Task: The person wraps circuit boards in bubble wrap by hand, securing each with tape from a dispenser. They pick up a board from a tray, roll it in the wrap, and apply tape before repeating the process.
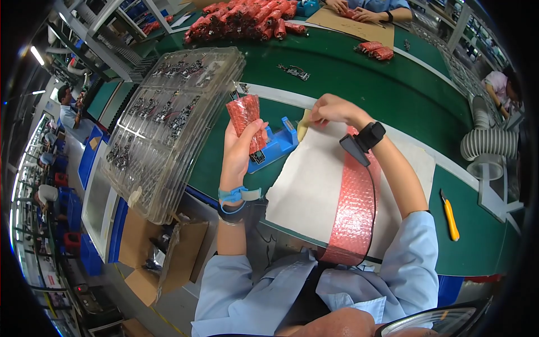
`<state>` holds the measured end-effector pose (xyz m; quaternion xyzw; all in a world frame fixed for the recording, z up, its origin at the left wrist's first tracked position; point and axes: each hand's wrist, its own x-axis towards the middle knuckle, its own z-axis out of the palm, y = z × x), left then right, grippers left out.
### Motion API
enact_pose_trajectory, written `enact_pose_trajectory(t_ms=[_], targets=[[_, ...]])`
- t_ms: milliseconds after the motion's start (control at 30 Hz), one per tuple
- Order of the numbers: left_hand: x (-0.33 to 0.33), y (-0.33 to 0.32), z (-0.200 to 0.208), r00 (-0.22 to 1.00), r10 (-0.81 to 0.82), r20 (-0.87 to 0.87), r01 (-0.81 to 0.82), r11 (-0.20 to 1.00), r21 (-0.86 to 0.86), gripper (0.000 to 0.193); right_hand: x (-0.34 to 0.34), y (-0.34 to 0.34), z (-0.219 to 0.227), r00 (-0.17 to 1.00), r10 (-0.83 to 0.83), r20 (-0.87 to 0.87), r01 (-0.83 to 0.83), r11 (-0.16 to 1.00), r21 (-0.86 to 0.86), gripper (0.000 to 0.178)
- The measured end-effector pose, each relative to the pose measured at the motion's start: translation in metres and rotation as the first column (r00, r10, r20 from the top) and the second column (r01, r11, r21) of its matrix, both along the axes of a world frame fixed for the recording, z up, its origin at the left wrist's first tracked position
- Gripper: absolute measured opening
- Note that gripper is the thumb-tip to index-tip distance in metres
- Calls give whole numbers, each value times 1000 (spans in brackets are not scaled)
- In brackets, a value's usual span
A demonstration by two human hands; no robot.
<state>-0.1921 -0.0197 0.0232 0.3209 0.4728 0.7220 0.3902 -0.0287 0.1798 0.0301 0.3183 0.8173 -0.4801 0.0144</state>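
My left hand (242, 143) is wrapped round a roll of red bubble wrap (245, 111), held upright, with dark connector or circuit-board ends poking out at its top and bottom. Just behind that hand sits a blue tape dispenser (284, 140). A yellowish piece (304, 126) stands beside the dispenser, under my right hand (331, 110). The right fingers are curled together; what they pinch, if anything, is hidden. Below my right forearm, a long strip of red bubble wrap (352, 216) lies over a whitish sheet (306, 182) and hangs past the near table edge.
Clear plastic trays (193, 132) of small circuit boards are stacked at left, above a cardboard box (168, 253). A yellow-handled cutter (450, 218) lies at right. Red wrapped bundles (241, 22) pile up at the back, where a co-worker's hands (359, 12) handle another. A loose board (295, 72) lies mid-table.
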Motion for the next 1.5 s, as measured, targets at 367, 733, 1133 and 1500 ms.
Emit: enact_pose_trajectory(t_ms=[367,733,1133,1500], targets=[[1,5,1,999,-35,-22,35,999,12,26,19,-1,-19,996,-66,-65,88,887,454,24],[8,-4,9,995,36,97,-41,998,51,29,83,-26,84,956,95,-279,-103,995,-13,13],[98,1,55,833,-487,262,388,852,351,21,121,-111,148,824,64,-563,-90,996,-18,15],[142,-5,64,872,-485,63,465,863,197,39,131,-125,138,760,10,-650,-84,993,-82,17]])
